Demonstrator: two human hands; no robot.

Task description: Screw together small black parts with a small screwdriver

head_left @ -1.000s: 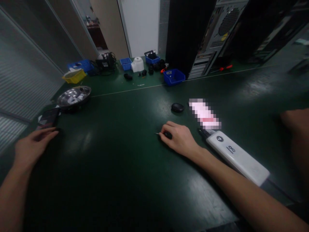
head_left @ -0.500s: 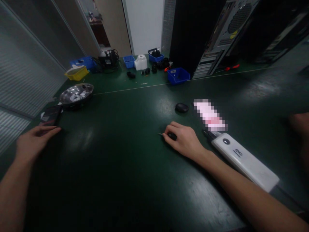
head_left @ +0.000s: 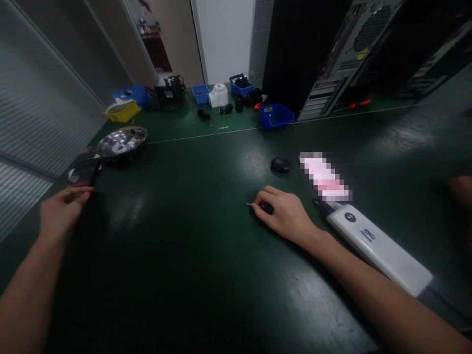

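Note:
My right hand (head_left: 282, 211) rests over the green table, its fingers wrapped around a small screwdriver (head_left: 266, 207) with a black handle. The thin metal shaft sticks out to the left, past my thumb and index finger. At the far left, my left hand (head_left: 66, 209) is closed, thumb and fingertips pressed together. It is right at the near edge of a dark, flat, rectangular object (head_left: 84, 172). Whether it pinches that object or something small is hidden. A black computer mouse (head_left: 281, 165) lies just beyond my right hand.
Beyond the left hand stands a metal bowl (head_left: 127, 142) with white pieces. Blue bins (head_left: 276, 117), a yellow tray (head_left: 122, 112) and a white housing (head_left: 219, 96) line the back. A white power bank (head_left: 379, 248) marked 18 lies beside my right forearm. Another person's hand (head_left: 460, 189) shows at right.
My left hand has shifted slightly right and its fingers have curled in closer beside the dark flat object. My right hand keeps its grip on the screwdriver. The view has shifted slightly.

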